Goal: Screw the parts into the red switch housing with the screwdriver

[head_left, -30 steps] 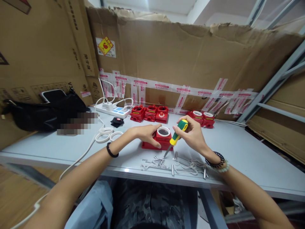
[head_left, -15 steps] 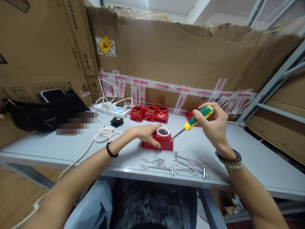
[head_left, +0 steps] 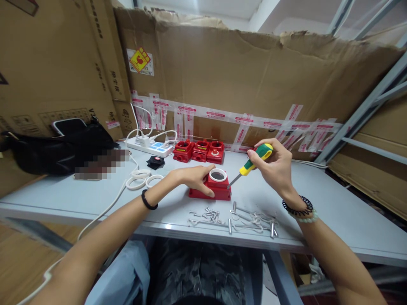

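A red housing (head_left: pixel 219 194) with a white ring (head_left: pixel 218 175) around a dark round window sits on the grey table. My left hand (head_left: pixel 199 180) grips it from the left, fingers behind and thumb along the front. In my right hand (head_left: pixel 276 165) is a screwdriver (head_left: pixel 257 159) with a green and yellow handle. Its shaft slants down to the left, and the tip meets the right corner of the housing, where a screw appears to sit. Loose screws (head_left: pixel 213 215) lie in front of the housing, beside small metal rods (head_left: pixel 230 226) tied with white cords.
Several similar red housings (head_left: pixel 200 151) stand at the back, near a white power strip (head_left: pixel 151 146). White rings (head_left: pixel 139 179), a black part (head_left: pixel 155 162) and a white cable lie to the left. A black bag (head_left: pixel 63 148) rests at the far left. Cardboard (head_left: pixel 203 76) walls the back.
My right hand has moved left and a little down, bringing the screwdriver more upright against the housing's right corner. My left hand and the housing have stayed put.
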The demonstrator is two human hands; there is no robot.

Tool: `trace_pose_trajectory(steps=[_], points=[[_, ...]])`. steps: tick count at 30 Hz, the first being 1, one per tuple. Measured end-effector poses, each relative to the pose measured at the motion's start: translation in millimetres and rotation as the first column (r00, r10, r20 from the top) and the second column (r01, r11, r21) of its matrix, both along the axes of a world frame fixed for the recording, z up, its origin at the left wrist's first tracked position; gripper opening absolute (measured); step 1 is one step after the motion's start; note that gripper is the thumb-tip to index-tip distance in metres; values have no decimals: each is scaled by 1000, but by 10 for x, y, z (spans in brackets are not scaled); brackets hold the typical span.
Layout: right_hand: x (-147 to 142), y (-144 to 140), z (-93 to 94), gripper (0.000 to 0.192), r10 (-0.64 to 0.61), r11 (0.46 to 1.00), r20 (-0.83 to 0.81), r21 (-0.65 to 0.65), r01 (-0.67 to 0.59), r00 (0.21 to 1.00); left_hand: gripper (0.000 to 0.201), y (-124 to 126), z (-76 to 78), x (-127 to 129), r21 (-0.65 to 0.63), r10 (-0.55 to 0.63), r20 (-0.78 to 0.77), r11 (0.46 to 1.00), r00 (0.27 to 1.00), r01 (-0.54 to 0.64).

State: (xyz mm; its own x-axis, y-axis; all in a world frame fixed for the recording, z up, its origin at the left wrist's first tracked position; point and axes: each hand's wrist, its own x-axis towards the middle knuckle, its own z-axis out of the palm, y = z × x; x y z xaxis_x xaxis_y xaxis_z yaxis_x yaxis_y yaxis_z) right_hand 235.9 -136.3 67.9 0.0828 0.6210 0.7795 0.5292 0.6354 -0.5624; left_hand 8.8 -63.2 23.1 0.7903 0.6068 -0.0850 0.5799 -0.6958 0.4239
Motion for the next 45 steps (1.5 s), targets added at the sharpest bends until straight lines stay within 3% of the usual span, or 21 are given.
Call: trace_pose_trajectory(steps=[9, 26, 31, 33, 36, 38, 40, 43, 45], points=[[-65, -47, 85, 15, -24, 999, 146, -29, 28, 989, 78, -26, 29, 13, 5, -13, 4, 1000, 1000, 13], [121, 21, 29, 15, -131, 987, 163, -75, 145, 978, 90, -17, 20, 8, 23, 12, -29, 1000, 1000, -11], [-43, -58, 161, 18, -169, 985, 347, 26, 171, 923, 85, -22, 17, 12, 34, 7, -21, 999, 1000, -7], [-134, -97, 240, 20, -93, 996, 446, 36, 86, 890, 78, -19, 13, 14, 36, -7, -3, 999, 1000, 7], [-229, -135, 325, 28, 160, 986, 537, -128, -107, 828, 68, -14, 9, 15, 27, -56, 40, 998, 998, 54], [-261, -133, 335, 28, 261, 961, 531, -220, -167, 806, 65, -10, 7, 15, 28, -63, 46, 998, 997, 62], [-276, -110, 310, 27, 205, 975, 517, -179, -130, 831, 66, -10, 8, 15, 32, -44, 28, 999, 999, 43], [-283, -65, 257, 27, -80, 997, 515, 23, 79, 854, 68, -16, 14, 16, 29, -37, 24, 999, 999, 36], [-274, -59, 245, 27, -171, 985, 529, 84, 149, 831, 69, -23, 21, 17, 28, -34, 24, 999, 999, 33]])
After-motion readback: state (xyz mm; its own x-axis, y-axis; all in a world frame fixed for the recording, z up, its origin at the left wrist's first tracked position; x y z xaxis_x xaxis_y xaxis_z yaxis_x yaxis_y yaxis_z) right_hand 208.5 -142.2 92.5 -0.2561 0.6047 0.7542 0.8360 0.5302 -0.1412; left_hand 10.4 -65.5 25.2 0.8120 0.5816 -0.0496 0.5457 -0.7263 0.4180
